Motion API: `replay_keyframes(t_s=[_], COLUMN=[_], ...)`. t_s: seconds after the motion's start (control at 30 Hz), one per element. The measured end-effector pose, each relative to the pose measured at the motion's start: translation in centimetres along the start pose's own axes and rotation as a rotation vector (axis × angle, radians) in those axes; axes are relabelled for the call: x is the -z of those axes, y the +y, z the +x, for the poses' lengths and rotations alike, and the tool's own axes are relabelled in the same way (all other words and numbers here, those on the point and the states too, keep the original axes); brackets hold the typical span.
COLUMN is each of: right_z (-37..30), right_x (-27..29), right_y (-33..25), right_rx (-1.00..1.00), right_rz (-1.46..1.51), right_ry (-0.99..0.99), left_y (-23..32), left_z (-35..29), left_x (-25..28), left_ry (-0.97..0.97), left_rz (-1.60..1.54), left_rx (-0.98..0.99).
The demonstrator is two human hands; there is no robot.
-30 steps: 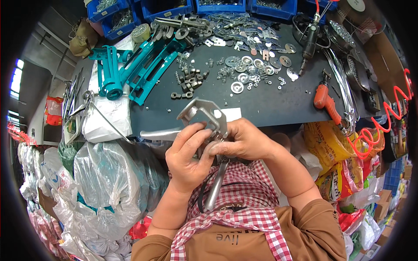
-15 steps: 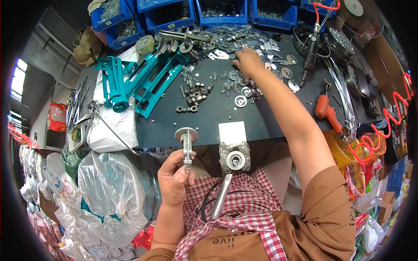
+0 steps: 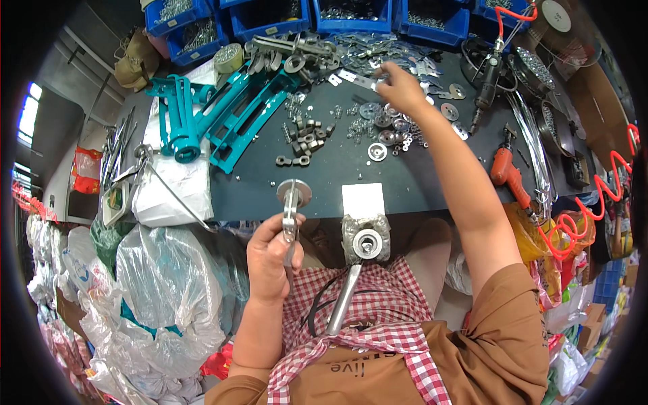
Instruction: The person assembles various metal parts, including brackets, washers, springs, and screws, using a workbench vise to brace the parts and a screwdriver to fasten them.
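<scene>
My left hand (image 3: 271, 255) is closed around a metal part with a round disc (image 3: 295, 193) at its top and a narrow bracket below. It is held upright in front of the bench edge. My right arm reaches to the far side of the bench. There my right hand (image 3: 403, 91) has its fingers pinched at the end of a flat, shiny metal strip (image 3: 356, 79), beside a pile of flat metal plates (image 3: 385, 55). Between my arms stands a metal fixture (image 3: 368, 244) with a round socket and a rod handle (image 3: 345, 297) slanting toward me.
Teal metal frames (image 3: 251, 128) lie on the bench's left. Square nuts (image 3: 310, 138) and washers (image 3: 377, 152) are scattered mid-bench. Blue bins (image 3: 354, 25) line the back. At right are an orange power tool (image 3: 505, 167), a hanging black driver (image 3: 487, 81) and a coiled red hose (image 3: 570, 233).
My right hand has come slightly up and right, with a flat strip now showing at its fingers. The part in my left hand has tilted a little, and its lower end shows below my thumb.
</scene>
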State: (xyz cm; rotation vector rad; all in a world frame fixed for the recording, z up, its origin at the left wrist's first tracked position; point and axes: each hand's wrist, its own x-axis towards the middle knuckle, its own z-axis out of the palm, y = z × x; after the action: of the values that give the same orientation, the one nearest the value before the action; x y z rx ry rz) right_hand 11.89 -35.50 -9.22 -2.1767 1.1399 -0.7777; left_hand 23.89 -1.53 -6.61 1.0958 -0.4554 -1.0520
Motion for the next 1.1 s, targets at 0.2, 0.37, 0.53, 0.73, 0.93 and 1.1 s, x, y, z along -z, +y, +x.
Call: replay_keyframes(t_s=[0.2,0.37,0.53,0.73,0.93,1.1], right_z=[-13.6,-18.3,-19.2,-22.3,-22.0,-21.3], right_x=[5.8,4.5,4.3,2.8,1.4,0.3], right_y=[-1.6,-1.3,-6.9,-12.2,-12.6,-12.5], right_rx=[-0.198,-0.422,0.404,0.924,0.977,1.029], right_rz=[0.455,0.333,0.153,0.157,0.117,0.093], right_ry=[-0.269,-0.172,0.07,0.123,0.15,0.149], left_y=[1.2,0.8,-0.9,-2.3,-3.0,-3.1], left_z=[0.3,0.7,0.2,-1.1,-1.0,-1.2], left_x=[0.0,-1.7,-2.9,-4.0,-3.4,-2.7], left_ry=[-0.049,-0.105,-0.013,0.026,0.054,0.068], left_rz=[-0.196,-0.209,0.011,0.16,0.238,0.294], left_rx=[0.048,0.09,0.014,-0.182,-0.407,-0.407])
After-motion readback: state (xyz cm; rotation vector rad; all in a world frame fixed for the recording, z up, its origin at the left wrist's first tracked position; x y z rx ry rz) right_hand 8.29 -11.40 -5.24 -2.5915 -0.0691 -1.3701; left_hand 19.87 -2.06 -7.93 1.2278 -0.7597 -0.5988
